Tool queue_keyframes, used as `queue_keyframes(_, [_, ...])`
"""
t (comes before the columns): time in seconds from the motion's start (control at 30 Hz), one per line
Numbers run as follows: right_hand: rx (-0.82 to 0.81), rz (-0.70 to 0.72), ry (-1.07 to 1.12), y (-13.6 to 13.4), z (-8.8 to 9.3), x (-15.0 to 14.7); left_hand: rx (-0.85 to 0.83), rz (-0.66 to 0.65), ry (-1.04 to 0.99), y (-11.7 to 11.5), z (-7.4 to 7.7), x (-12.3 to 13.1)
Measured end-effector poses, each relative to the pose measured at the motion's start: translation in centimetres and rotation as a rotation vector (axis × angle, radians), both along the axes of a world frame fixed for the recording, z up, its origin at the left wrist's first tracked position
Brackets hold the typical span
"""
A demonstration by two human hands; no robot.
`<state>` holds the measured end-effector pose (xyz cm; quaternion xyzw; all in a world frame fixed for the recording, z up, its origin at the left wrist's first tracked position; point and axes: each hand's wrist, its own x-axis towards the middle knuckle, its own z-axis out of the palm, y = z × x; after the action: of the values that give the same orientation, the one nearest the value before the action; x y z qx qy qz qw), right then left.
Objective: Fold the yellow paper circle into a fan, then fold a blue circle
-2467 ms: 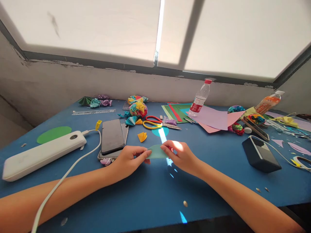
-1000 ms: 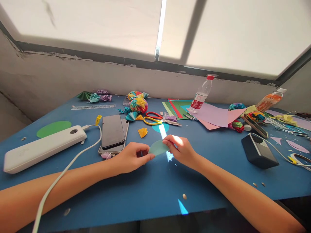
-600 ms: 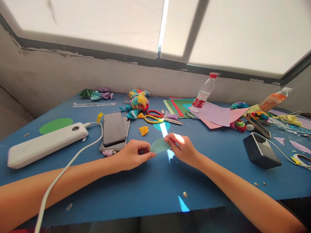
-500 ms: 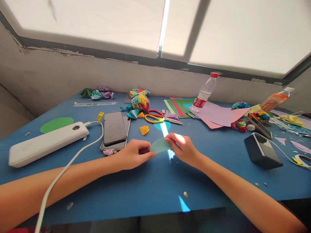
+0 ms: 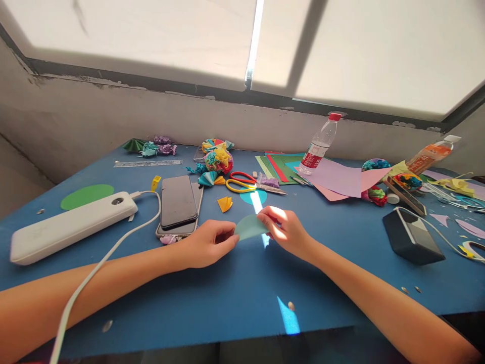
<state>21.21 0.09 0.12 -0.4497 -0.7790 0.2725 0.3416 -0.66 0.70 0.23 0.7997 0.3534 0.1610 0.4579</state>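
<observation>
A pale teal piece of paper (image 5: 250, 227) with a curved upper edge is held between my two hands, just above the blue table. My left hand (image 5: 210, 242) pinches its left end between thumb and fingers. At the right end, my right hand (image 5: 284, 228) grips it, with sunlight falling across the knuckles. Beyond the hands lie a folded yellow-orange paper piece (image 5: 225, 204), a blue paper circle (image 5: 254, 197) and red-and-yellow-handled scissors (image 5: 242, 183). Two stacked phones (image 5: 179, 203) rest beside my left wrist.
A white power bank (image 5: 76, 227) lies left, its cable (image 5: 113, 247) crossing my left forearm. A green paper circle (image 5: 86, 197) is behind it. Toward the right stand a red-capped bottle (image 5: 316, 149) and a dark box-shaped device (image 5: 411, 236), near coloured sheets (image 5: 337, 178) and paper scraps.
The pale teal paper is tilted slightly more toward view, showing a fuller curve. Both hands keep their hold and have barely moved. The camera view has shifted a little.
</observation>
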Motion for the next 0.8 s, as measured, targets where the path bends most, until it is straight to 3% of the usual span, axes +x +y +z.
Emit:
queue_keyframes(0.13, [-0.351, 0.133, 0.289, 0.3, 0.6, 0.0, 0.054, 0.008, -0.025, -0.2, 0.0, 0.0])
queue_keyframes(0.3, [-0.656, 0.283, 0.612, 0.3, 0.3, -0.5, 0.168, 0.076, -0.052, -0.6, 0.1, 0.0])
queue_keyframes(0.43, [-0.666, 0.318, 0.662, -0.3, -0.3, -1.5, 0.198, 0.071, -0.076, -0.8, 0.0, 0.1])
queue_keyframes(0.8, [-0.599, 0.208, 0.585, -1.2, -0.5, -2.5, 0.257, 0.035, -0.067, -1.1, -0.1, 0.4])
